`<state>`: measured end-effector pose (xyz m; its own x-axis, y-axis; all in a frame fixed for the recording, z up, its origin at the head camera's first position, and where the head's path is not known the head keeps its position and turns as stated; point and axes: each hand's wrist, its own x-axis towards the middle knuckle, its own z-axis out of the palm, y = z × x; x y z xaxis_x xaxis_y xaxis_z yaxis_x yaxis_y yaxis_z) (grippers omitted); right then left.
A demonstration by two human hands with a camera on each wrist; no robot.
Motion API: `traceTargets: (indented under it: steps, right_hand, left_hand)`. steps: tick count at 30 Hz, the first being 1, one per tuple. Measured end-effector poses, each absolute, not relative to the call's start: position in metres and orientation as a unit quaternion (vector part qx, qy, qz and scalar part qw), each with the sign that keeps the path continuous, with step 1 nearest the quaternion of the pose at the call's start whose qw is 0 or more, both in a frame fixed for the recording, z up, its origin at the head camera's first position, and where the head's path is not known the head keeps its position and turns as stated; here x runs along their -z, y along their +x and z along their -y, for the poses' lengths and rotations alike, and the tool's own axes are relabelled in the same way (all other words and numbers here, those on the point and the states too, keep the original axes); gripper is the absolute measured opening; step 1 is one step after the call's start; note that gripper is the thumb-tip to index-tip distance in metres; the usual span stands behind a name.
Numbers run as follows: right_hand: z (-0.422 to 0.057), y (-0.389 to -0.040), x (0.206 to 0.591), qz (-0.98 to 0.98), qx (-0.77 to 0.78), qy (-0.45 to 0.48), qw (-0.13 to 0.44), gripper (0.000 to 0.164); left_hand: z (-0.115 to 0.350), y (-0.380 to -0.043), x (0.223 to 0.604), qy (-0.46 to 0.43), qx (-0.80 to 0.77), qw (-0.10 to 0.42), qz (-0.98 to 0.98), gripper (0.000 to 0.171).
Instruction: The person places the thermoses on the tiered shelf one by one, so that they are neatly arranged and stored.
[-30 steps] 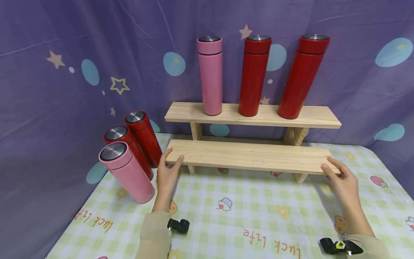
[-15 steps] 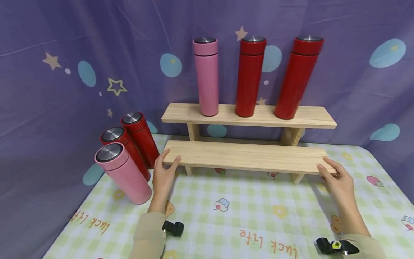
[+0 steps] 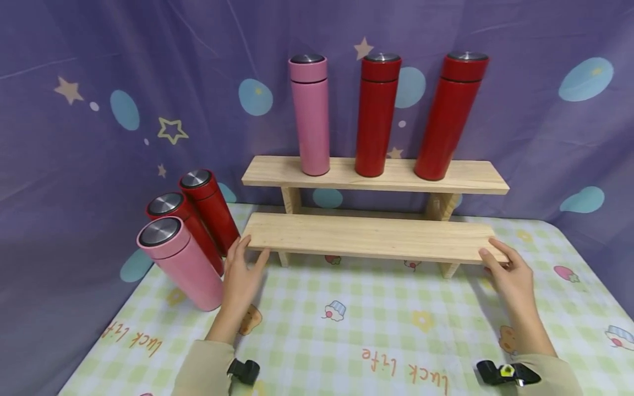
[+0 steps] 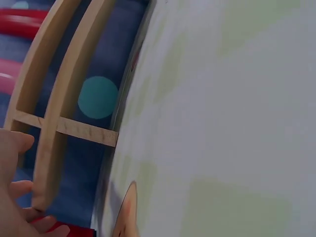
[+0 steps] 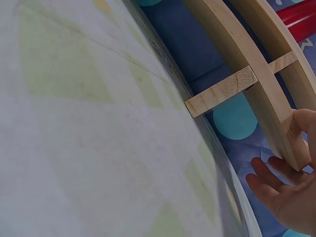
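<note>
With the left hand [image 3: 241,278] loosely spread, gripping nothing, and the right hand [image 3: 514,278] pinching the wooden stand [image 3: 366,237] between them, a one-sided tug could topple the bottles [image 3: 378,118] beyond.

Head view: txt on cloth [image 3: 297,357], orange, upside down to cam, so wds run R to L. Front txt [image 3: 413,374]: "luck life", both wds legible; "luck" at R, nr bottom of frame, "life" to L of it. Side txt [image 3: 134,337], far L of cloth: "luck" legible, then "lif", end cut off or unclear at cloth edge. Same orange, also inverted. Both lines slope down twd R.
</note>
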<state>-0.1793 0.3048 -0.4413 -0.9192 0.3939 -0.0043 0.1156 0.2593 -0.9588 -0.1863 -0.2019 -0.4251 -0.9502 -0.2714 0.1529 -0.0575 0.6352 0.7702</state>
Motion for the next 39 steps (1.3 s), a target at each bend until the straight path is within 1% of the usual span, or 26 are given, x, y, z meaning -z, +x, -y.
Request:
traceTargets:
  steps: [3,10,15,18,21,27,29,36,39]
  right_hand:
    - [-0.303,-0.180,0.442,0.789,-0.580,-0.161,0.121,0.065]
    - [-0.302,-0.180,0.443,0.790,-0.579,-0.157,0.122,0.067]
    - [-0.302,-0.180,0.443,0.795,-0.572,-0.159,0.123,0.068]
    - [-0.302,-0.180,0.444,0.796,-0.570,-0.160,0.124,0.068]
    - [-0.302,-0.181,0.444,0.796,-0.570,-0.159,0.125,0.068]
    - [-0.304,-0.179,0.442,0.798,-0.571,-0.151,0.120,0.069]
    - [-0.304,-0.179,0.442,0.800,-0.569,-0.149,0.119,0.070]
    - [-0.304,-0.178,0.441,0.805,-0.561,-0.152,0.117,0.072]
    - [-0.304,-0.178,0.441,0.804,-0.563,-0.151,0.117,0.071]
  left_hand:
    - [0.206,-0.170,0.421,0.075,0.419,0.122,0.897,0.069]
    - [0.211,-0.128,0.407,0.032,0.437,0.139,0.888,0.063]
    - [0.220,-0.100,0.399,0.037,0.420,0.130,0.897,0.061]
    - [0.229,-0.084,0.399,0.048,0.405,0.136,0.903,0.060]
    - [0.239,-0.069,0.401,0.066,0.387,0.162,0.905,0.057]
    - [0.257,-0.056,0.408,0.096,0.387,0.267,0.877,0.049]
    - [0.263,-0.055,0.409,0.106,0.392,0.289,0.867,0.049]
    - [0.278,-0.056,0.411,0.136,0.398,0.323,0.848,0.050]
    - [0.280,-0.059,0.411,0.156,0.406,0.319,0.842,0.051]
